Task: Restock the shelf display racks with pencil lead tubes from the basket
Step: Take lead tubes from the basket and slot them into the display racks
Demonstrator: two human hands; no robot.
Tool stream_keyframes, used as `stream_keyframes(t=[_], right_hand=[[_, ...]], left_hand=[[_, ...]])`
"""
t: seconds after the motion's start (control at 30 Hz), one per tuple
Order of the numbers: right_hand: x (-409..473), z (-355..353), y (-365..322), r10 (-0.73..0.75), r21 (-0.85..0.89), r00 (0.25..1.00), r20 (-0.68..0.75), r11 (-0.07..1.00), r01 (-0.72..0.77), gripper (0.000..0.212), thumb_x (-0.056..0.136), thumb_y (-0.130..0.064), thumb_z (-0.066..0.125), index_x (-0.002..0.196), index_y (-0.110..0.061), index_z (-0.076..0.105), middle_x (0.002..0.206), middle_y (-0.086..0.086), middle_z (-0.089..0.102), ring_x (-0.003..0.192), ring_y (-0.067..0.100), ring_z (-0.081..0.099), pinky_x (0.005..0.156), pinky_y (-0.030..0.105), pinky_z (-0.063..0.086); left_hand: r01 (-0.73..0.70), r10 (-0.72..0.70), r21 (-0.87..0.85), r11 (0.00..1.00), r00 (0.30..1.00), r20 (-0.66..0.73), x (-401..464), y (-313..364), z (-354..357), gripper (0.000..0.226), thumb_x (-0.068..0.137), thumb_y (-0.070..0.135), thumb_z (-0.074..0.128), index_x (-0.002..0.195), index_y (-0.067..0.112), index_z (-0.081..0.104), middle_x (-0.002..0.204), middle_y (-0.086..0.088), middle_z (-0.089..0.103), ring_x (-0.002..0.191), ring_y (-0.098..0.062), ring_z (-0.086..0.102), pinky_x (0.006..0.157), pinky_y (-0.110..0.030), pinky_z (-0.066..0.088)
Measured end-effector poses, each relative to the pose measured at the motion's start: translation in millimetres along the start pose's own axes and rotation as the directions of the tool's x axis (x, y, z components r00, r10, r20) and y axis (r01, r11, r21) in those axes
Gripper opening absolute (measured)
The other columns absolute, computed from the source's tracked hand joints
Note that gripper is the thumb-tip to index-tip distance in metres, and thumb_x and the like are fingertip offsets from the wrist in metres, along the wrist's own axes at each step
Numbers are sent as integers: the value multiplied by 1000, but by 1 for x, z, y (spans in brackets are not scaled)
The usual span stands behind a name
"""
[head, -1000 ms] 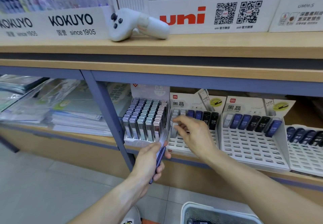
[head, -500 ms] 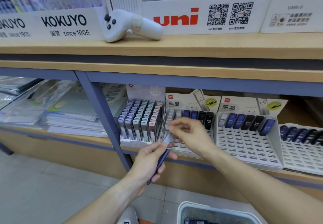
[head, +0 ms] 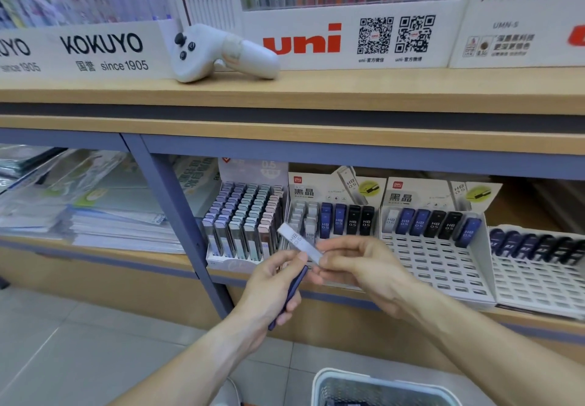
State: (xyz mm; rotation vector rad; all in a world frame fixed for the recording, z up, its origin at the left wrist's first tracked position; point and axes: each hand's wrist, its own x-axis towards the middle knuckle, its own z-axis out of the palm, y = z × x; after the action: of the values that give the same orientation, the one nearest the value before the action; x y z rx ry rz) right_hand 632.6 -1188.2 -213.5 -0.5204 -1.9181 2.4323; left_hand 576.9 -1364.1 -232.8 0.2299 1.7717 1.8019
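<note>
My right hand (head: 357, 266) pinches a white lead tube (head: 299, 242) by its lower end, tilted up to the left, in front of the left white display rack (head: 335, 225). My left hand (head: 272, 288) grips a dark blue lead tube (head: 289, 296), and its thumb lies close under the white tube. That rack's back rows hold white, blue and black tubes. A second rack (head: 437, 263) to the right has one back row of tubes and many bare slots. The white basket (head: 380, 386) shows its rim at the bottom edge.
A full rack of pastel tubes (head: 243, 225) stands left of the display racks, beside a blue shelf post (head: 177, 215). A third rack (head: 538, 266) sits far right. A white controller (head: 218, 52) lies on the upper wooden shelf. Stacked folders (head: 88, 206) fill the left bay.
My right hand has drawn back from the rack and taken the white tube from my left hand's bundle, lifting it up and left. The camera has shifted slightly.
</note>
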Motion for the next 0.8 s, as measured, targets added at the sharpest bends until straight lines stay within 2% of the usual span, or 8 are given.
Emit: stream_keyframes(t=[0.13,0.2,0.33,0.43,0.53,0.63,0.7,0.8], right_hand=[[-3,-2,7,-14,-181,1000,-18,983,10,26,80,1,82,103,-5,73,89,13,76,74,15,72,67,21,57],[-1,-5,6,-13,-300,1000,-19,954,7,25,80,-5,83,102,-11,73,85,6,76,73,12,68,64,21,53],[6,-8,5,-169,-435,984,-57,891,128,31,86,-22,81,112,-29,66,92,-3,76,82,15,70,74,30,59],[11,-6,6,-294,-485,955,-39,841,239,32,86,-13,79,109,-31,66,89,-1,74,79,22,69,82,40,61],[18,-3,9,-385,-504,920,-78,811,297,29,86,-10,77,102,-33,67,85,-2,71,76,18,68,82,39,60],[26,0,11,-496,-554,859,-123,753,356,29,88,-11,75,102,-34,66,87,-7,68,78,7,67,79,30,59],[30,2,12,-575,-609,810,-112,684,401,26,90,-10,73,105,-31,66,89,-12,69,82,4,67,77,25,58],[37,3,12,-651,-681,756,-67,584,442,25,92,-8,71,107,-28,65,92,-17,68,85,1,67,77,21,58]], left_hand=[[-18,17,77,997,1000,13,5,-5,5,22,106,30,52,111,11,63,82,-9,68,42,-13,34,35,-17,22],[-36,33,145,989,999,25,10,-6,5,22,107,28,50,104,9,61,78,-8,63,40,-12,33,36,-17,21],[-96,61,363,927,992,107,19,-12,4,28,107,26,50,81,21,59,67,-3,56,41,-9,35,44,-21,27],[-93,40,456,885,991,124,18,-17,3,33,105,30,52,73,33,61,64,3,58,43,-10,37,46,-24,29],[-65,58,385,921,998,28,16,-10,3,25,105,29,51,85,23,65,67,-2,66,42,-11,37,48,-25,28],[62,-36,213,975,991,-127,17,-3,-2,25,107,24,41,106,12,63,78,-13,74,44,-16,40,43,-25,29],[99,-82,94,991,983,-164,18,-2,-4,27,106,16,37,115,6,61,82,-13,76,47,-17,45,43,-27,36],[96,-107,-68,993,975,-193,21,-3,-4,29,102,3,40,124,3,58,77,-10,69,53,-17,51,44,-28,43]])
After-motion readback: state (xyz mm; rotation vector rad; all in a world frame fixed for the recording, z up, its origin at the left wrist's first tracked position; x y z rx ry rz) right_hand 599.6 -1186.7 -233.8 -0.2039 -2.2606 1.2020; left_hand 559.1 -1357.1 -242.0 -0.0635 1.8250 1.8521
